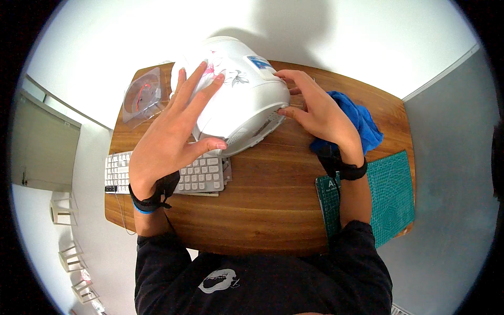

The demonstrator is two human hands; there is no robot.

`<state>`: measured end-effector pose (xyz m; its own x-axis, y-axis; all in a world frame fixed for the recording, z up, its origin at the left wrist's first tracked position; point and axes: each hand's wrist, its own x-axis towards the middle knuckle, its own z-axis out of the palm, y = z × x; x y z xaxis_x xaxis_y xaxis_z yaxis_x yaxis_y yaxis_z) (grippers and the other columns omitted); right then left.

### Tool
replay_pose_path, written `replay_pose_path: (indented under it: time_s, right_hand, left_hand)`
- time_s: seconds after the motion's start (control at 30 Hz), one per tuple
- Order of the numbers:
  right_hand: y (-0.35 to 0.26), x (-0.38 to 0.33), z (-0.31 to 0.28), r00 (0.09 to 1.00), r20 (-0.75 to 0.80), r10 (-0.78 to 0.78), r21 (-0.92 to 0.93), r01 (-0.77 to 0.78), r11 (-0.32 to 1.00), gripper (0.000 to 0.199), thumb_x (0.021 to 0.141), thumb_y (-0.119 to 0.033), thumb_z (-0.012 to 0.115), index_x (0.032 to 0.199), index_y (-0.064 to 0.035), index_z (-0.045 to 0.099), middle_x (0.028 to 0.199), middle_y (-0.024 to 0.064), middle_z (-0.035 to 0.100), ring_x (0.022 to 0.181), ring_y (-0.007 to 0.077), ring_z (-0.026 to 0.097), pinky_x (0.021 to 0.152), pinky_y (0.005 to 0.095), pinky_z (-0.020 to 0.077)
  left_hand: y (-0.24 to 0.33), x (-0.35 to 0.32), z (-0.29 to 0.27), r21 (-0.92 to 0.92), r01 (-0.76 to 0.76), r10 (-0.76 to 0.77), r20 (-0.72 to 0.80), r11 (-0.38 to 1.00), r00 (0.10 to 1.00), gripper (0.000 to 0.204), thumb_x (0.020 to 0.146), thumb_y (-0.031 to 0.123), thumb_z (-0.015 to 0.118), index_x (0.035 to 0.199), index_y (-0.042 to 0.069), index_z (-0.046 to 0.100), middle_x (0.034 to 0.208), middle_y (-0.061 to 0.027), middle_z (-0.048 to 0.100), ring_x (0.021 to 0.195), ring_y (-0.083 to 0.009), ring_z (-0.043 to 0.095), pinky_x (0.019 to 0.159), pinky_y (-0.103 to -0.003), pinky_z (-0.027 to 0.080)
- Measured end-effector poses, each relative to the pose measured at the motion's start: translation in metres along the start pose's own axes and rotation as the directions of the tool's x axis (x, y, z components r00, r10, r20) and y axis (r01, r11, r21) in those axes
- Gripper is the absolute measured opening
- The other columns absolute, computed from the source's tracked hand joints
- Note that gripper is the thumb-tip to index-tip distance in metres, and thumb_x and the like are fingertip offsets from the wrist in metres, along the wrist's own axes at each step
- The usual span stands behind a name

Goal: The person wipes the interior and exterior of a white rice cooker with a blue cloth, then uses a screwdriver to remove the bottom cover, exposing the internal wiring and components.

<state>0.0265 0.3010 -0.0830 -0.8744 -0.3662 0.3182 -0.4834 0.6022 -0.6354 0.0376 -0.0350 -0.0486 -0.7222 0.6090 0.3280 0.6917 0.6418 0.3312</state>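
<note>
A white rice cooker (247, 86) with pink and grey flower prints lies tipped over at the back of the desk, its vented base turned toward me. A blue control panel shows on its upper right side. My left hand (176, 123) is open against its left side, fingers spread along the body and thumb by the base edge. At the right, my right hand (317, 113) grips the cooker near the base rim, thumb at the underside and fingers by the panel. Both wrists wear black straps. The cooker's far side is hidden.
A white keyboard (202, 178) with a cable lies partly under my left hand. Behind it sits a clear plastic piece (142, 97) with a red wire. A blue cloth (362, 123) and a green cutting mat (391, 194) are at the right of the wooden desk (262, 210). A grey panel (451, 136) stands right.
</note>
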Motion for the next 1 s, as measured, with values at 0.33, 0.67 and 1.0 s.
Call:
replay_pose_path:
  time_s: [0.33,0.67,1.0]
  right_hand:
    - [-0.001,0.000,-0.003,1.000,0.015,0.028,0.019,-0.028,0.999,0.077,0.097,-0.007,0.084,0.167,-0.0194,0.053,0.156,0.0095,0.063,0.131,0.0266,0.068,0.085,0.0324,0.0595]
    - [-0.004,0.002,-0.005,1.000,0.024,0.011,0.067,-0.012,0.998,0.074,0.097,-0.012,0.085,0.163,-0.0130,0.054,0.144,0.0144,0.064,0.125,0.0326,0.067,0.109,0.0427,0.0572]
    - [0.003,0.001,-0.004,0.999,0.031,0.032,0.037,-0.033,0.999,0.077,0.098,-0.011,0.084,0.168,-0.0211,0.053,0.152,0.0083,0.064,0.133,0.0268,0.068,0.084,0.0334,0.0598]
  left_hand:
    - [-0.001,-0.002,0.004,0.010,0.005,-0.005,-0.003,1.000,1.000,0.113,0.082,0.070,0.080,0.176,0.022,0.039,0.188,-0.0170,0.020,0.169,-0.0568,0.014,0.130,-0.071,0.034]
    - [0.004,-0.002,0.001,-0.005,0.040,-0.040,0.013,0.999,0.999,0.112,0.082,0.067,0.082,0.176,0.024,0.039,0.189,-0.0153,0.019,0.169,-0.0580,0.013,0.129,-0.071,0.035]
    - [0.003,-0.001,0.003,-0.007,0.026,-0.026,-0.002,1.000,1.000,0.112,0.082,0.066,0.083,0.176,0.025,0.039,0.188,-0.0161,0.019,0.169,-0.0580,0.012,0.129,-0.071,0.034]
